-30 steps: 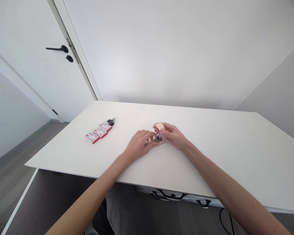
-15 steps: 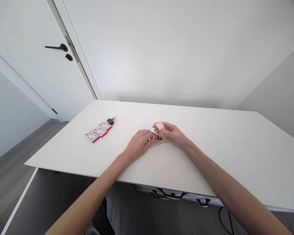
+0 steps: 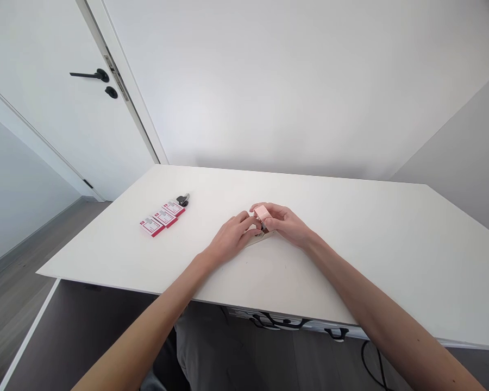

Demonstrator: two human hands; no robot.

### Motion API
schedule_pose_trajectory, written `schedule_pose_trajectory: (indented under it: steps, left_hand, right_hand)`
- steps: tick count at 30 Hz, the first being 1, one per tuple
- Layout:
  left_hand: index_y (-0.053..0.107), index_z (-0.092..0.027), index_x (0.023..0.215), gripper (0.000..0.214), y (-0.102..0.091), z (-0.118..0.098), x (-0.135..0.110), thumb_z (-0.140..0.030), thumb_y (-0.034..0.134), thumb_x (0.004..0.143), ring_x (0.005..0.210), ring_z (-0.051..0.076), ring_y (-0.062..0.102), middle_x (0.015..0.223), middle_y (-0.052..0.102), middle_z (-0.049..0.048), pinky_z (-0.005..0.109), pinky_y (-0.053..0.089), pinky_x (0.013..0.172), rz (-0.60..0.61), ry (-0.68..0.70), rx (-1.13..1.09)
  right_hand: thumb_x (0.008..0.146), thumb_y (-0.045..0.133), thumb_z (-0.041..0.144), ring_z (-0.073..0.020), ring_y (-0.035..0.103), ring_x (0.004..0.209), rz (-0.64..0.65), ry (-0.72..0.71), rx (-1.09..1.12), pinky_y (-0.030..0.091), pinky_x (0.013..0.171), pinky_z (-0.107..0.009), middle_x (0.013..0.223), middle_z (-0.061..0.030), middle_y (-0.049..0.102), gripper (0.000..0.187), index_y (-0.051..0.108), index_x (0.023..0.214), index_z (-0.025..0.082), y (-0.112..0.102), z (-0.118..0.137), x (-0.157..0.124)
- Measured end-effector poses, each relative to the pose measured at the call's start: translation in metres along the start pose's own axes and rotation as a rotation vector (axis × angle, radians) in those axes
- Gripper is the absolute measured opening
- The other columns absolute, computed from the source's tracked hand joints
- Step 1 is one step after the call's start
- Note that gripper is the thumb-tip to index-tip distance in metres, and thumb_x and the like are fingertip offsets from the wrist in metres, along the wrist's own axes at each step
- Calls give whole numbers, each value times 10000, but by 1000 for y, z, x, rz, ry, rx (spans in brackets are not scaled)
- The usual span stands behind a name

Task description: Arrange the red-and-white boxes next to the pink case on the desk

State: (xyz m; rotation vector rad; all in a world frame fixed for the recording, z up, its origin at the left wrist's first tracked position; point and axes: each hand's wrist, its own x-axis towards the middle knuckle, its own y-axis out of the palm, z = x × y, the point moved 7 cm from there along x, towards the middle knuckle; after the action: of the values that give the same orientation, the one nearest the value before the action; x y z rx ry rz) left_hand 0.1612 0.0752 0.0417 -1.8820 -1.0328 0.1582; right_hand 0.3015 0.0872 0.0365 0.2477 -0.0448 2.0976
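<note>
My right hand (image 3: 287,224) is closed around a small pink stapler (image 3: 261,213), holding it just above the white table (image 3: 370,255) near its middle. My left hand (image 3: 230,239) rests on the table beside it, its fingertips pinched at the stapler's dark metal part (image 3: 263,227). What the left fingertips hold is too small to make out. A thin pale strip (image 3: 257,240) lies on the table under both hands.
Three red-and-white staple boxes (image 3: 162,218) lie in a row at the table's left, with a dark key fob (image 3: 183,200) at their far end. A white door with a black handle (image 3: 88,75) stands at the left. Cables (image 3: 277,321) hang under the table's front edge.
The pink stapler's top has swung down toward its base in my right hand. My left fingers have moved in closer to it. The view has shifted slightly.
</note>
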Motion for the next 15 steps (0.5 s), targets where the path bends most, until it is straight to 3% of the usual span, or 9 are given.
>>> schedule_pose_trajectory:
  steps: [15]
  left_hand:
    - [659,-262,1192,281,-4,-6,5,-317,415,1065,902,210,606,1088,600,68,344,507,805,31,52,69]
  right_hand:
    - [894,775,500,-211,600,913,16,-4,18,522,837,-375,999,-48,653,337,747,1158,292,2,2,0]
